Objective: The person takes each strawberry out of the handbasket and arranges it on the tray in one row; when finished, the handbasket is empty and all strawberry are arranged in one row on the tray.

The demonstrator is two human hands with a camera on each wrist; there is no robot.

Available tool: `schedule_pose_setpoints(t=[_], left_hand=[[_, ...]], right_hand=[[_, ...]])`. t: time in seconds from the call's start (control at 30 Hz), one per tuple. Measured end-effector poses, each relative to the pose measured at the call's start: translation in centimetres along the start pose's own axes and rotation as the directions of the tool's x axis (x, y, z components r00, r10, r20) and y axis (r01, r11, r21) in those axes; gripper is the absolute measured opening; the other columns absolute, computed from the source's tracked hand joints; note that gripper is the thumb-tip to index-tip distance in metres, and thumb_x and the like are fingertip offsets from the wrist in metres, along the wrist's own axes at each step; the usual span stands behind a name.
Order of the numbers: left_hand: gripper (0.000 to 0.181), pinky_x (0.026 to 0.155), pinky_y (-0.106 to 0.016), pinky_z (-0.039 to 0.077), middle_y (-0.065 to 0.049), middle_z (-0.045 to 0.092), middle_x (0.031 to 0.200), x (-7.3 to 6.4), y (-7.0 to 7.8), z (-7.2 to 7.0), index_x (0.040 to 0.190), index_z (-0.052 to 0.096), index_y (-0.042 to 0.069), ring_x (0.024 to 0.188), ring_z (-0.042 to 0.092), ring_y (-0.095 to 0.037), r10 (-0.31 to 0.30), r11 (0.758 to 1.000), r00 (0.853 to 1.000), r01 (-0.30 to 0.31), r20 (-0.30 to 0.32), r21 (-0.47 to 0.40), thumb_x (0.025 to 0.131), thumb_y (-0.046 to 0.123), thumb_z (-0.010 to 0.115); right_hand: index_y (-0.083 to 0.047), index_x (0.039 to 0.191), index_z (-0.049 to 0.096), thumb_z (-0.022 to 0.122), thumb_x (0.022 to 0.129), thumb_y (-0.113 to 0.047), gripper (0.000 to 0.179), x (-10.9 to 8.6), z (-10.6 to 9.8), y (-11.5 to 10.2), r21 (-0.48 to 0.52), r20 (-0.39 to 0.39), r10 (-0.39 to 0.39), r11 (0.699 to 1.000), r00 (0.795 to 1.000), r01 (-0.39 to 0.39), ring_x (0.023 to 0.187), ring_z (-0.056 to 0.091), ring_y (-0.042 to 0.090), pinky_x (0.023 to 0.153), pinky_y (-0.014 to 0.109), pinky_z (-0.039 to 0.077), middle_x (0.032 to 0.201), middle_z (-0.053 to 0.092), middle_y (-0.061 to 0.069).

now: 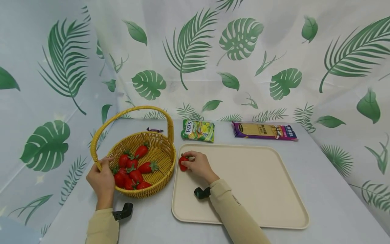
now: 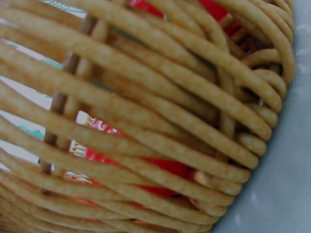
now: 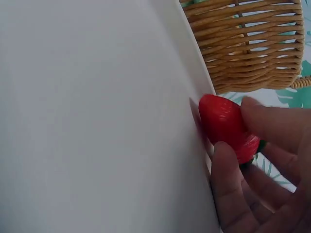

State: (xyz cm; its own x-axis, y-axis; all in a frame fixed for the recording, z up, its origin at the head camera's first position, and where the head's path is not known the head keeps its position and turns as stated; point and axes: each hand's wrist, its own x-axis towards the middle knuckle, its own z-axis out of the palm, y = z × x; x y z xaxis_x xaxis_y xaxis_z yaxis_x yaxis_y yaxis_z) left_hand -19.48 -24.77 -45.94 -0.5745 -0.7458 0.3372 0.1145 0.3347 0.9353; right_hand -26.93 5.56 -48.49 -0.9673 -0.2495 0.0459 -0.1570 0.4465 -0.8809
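My left hand (image 1: 102, 179) grips the left side of a yellow wicker basket (image 1: 164, 166), where the tall handle meets the rim. Several red strawberries (image 1: 136, 176) with green leaves lie in it, mostly towards the left. Close weave of the basket (image 2: 146, 104) fills the left wrist view, with red showing through the gaps; the left fingers are out of sight there. Between thumb and fingers, my right hand (image 1: 199, 166) pinches one strawberry (image 3: 226, 121) at the upper left of the beige tray (image 1: 243, 183). This strawberry is at the tray's raised edge, just right of the basket.
Behind the tray lie a green candy bag (image 1: 198, 130) and a long purple-and-gold packet (image 1: 264, 131). A small purple wrapped piece (image 1: 154, 130) sits behind the basket. Leaf-print cloth (image 1: 201, 61) hangs at the back and sides of the pale table (image 1: 152, 220).
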Motion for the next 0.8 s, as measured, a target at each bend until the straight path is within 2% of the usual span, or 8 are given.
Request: schedule_pose_setpoints(t=[0.13,0.33,0.53,0.67,0.8], left_hand=[[0.040,0.066,-0.025,0.028,-0.019,0.070,0.108,-0.02,-0.05,0.07,0.097,0.074,-0.005,0.091,0.053,0.006,0.011,1.000,1.000,-0.011,-0.010,0.006,0.101,0.028,0.051],[0.040,0.065,-0.027,0.026,-0.019,0.070,0.109,0.01,-0.15,0.04,0.097,0.074,-0.005,0.084,0.051,0.003,0.017,1.000,1.000,-0.017,-0.006,0.006,0.101,0.027,0.050],[0.040,0.071,-0.023,0.030,-0.017,0.071,0.109,0.03,-0.13,0.05,0.097,0.074,-0.004,0.095,0.055,0.002,0.008,1.000,1.000,-0.008,-0.004,0.012,0.101,0.028,0.051],[0.041,0.075,-0.020,0.033,-0.017,0.071,0.108,0.10,-0.14,0.03,0.096,0.075,-0.004,0.100,0.057,0.002,0.012,1.000,1.000,-0.012,-0.007,0.010,0.101,0.030,0.052],[0.041,0.072,-0.022,0.032,-0.017,0.071,0.108,0.13,-0.20,0.01,0.096,0.075,-0.003,0.101,0.057,0.003,0.011,1.000,1.000,-0.011,-0.005,0.005,0.101,0.030,0.052]], right_hand=[[-0.010,0.112,0.071,0.075,0.084,-0.010,0.028,-0.01,0.00,0.14,-0.017,-0.013,0.005,1.000,1.000,-0.005,0.074,0.065,0.013,0.059,0.026,0.052,0.102,0.071,0.010],[-0.009,0.115,0.070,0.075,0.083,-0.009,0.032,-0.07,0.13,0.18,-0.013,0.002,0.003,1.000,1.000,-0.003,0.085,0.069,0.018,0.063,0.027,0.054,0.102,0.072,0.012],[-0.010,0.117,0.069,0.074,0.085,-0.009,0.032,-0.02,0.20,0.22,0.005,0.003,0.006,1.000,1.000,-0.006,0.077,0.067,0.015,0.059,0.028,0.054,0.101,0.071,0.012],[-0.012,0.115,0.071,0.073,0.087,-0.014,0.028,0.10,0.06,0.26,0.061,-0.011,0.011,0.998,1.000,-0.010,0.069,0.067,0.015,0.057,0.030,0.054,0.105,0.070,0.011],[-0.012,0.114,0.071,0.073,0.088,-0.018,0.027,0.11,-0.12,0.23,0.096,-0.028,0.020,0.995,0.999,-0.017,0.065,0.067,0.016,0.056,0.030,0.053,0.105,0.071,0.012]])
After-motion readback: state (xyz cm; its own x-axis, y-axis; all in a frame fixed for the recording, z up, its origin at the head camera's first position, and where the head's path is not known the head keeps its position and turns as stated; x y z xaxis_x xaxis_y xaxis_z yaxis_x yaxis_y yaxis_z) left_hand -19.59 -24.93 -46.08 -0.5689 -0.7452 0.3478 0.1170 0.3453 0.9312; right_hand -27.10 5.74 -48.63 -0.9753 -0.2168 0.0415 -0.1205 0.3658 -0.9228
